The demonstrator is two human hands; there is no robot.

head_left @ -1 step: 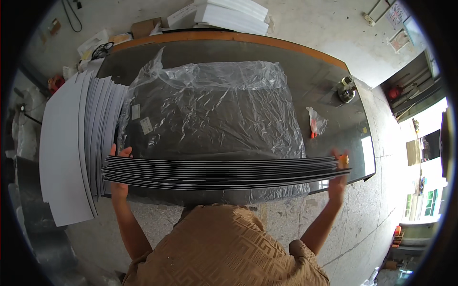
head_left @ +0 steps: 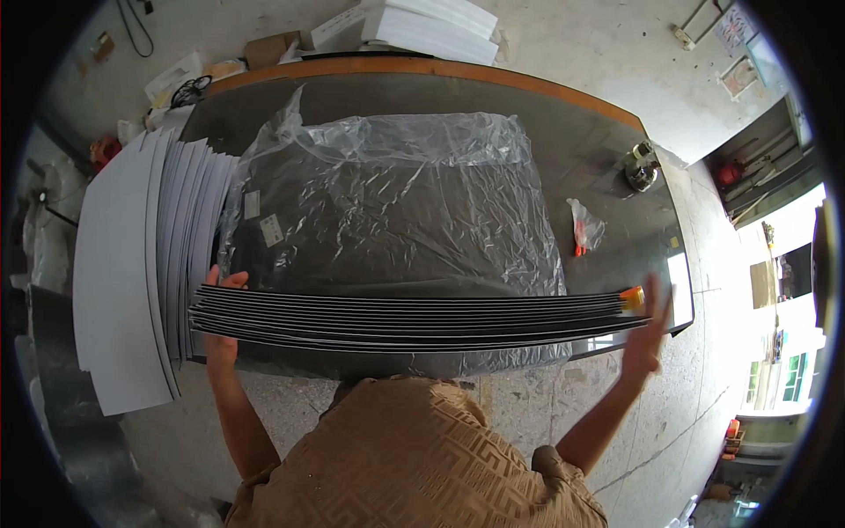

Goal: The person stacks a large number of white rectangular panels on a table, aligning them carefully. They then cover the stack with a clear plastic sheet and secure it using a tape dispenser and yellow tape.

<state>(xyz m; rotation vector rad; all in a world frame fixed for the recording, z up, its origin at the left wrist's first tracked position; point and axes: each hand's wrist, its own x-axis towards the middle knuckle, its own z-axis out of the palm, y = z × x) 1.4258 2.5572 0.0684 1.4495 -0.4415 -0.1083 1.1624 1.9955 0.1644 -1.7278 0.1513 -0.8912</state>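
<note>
A stack of thin black sheets with pale edges (head_left: 414, 327) stands on its long side across the near part of the table. Around its left end is my left hand (head_left: 222, 350), fingertips on the far side and palm on the near side. My right hand (head_left: 650, 336) is at the right end, fingers stretched out and somewhat blurred, its palm against or just beside the sheet ends. An orange-yellow object (head_left: 632, 298) shows by that end; its kind is unclear. Behind the stack, clear crinkled plastic film (head_left: 422, 207) covers a dark flat pile with two small pale labels.
White sheets (head_left: 119, 273) stand in a leaning stack at the left. On the dark table (head_left: 598, 123) lie a small plastic bag with something red-orange (head_left: 583, 231) and a dark bottle-like object (head_left: 641, 172). White foam blocks (head_left: 431, 31) sit beyond the far edge.
My right hand has moved outward to the right, and its fingers have straightened away from the stack's end. The left hand stays around its end.
</note>
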